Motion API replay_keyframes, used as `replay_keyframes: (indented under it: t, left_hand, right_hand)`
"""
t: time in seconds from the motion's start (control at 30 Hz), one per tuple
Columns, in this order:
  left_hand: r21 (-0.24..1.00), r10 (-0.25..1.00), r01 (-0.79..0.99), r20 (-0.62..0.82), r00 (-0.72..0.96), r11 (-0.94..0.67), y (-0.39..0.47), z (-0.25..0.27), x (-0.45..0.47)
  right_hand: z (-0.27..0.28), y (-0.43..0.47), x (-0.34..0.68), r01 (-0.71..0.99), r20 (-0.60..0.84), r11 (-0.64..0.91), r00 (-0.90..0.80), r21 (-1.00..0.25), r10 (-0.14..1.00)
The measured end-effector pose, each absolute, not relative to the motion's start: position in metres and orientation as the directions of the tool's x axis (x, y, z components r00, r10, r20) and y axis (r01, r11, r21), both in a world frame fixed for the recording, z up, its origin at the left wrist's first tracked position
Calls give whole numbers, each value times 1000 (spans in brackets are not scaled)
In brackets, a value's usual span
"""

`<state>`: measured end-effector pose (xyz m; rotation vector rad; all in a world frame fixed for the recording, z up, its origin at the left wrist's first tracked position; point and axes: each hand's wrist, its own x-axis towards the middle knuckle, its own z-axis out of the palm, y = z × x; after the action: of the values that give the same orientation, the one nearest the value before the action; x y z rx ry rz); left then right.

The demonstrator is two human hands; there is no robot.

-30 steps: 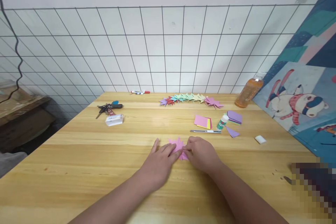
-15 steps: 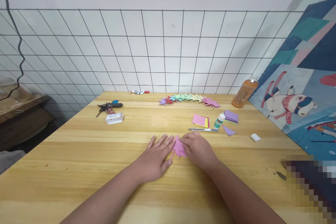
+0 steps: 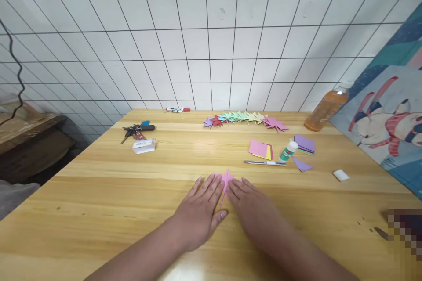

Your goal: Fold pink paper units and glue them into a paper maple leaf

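Observation:
A pink folded paper leaf point(image 3: 227, 177) with a thin stem lies flat on the wooden table, partly covered by my fingers. My left hand point(image 3: 200, 210) rests palm down with fingers stretched out, their tips on the leaf's left side and the thumb on the wood. From the other side, my right hand point(image 3: 252, 208) lies flat too, its fingertips on the leaf's right part. Beyond my hands, a row of folded paper leaves point(image 3: 243, 117) in purple, red, blue, green, yellow and pink runs along the back of the table.
Right of centre are pink and yellow paper sheets point(image 3: 260, 149), a cutter knife point(image 3: 264, 163), a glue bottle point(image 3: 288, 151), purple paper point(image 3: 303, 143) and an eraser point(image 3: 340, 175). A drink bottle point(image 3: 326, 107) stands behind. Keys point(image 3: 136, 131), a small white box point(image 3: 144, 145) and a marker point(image 3: 178, 109) are leftward.
My right hand has gone from curled fingers at the leaf to lying flat with fingers extended. My left hand stays on the leaf, its thumb now off the stem. The camera view has shifted.

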<state>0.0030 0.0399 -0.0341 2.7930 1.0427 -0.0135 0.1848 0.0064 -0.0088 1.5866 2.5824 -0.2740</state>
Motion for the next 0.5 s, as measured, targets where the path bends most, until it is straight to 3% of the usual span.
replay_keyframes:
  t: [0.17, 0.3, 0.5]
  left_hand:
    - [109, 646, 650, -72, 760, -752, 41, -32, 3]
    - [80, 642, 644, -51, 765, -761, 39, -36, 3]
    - [95, 694, 690, 182, 696, -717, 40, -26, 11]
  right_hand:
    - [-5, 9, 181, 893, -225, 438, -449, -102, 865]
    - [-3, 14, 190, 871, -185, 466, -489, -153, 853]
    - [-10, 28, 212, 873, 109, 459, -447, -165, 888]
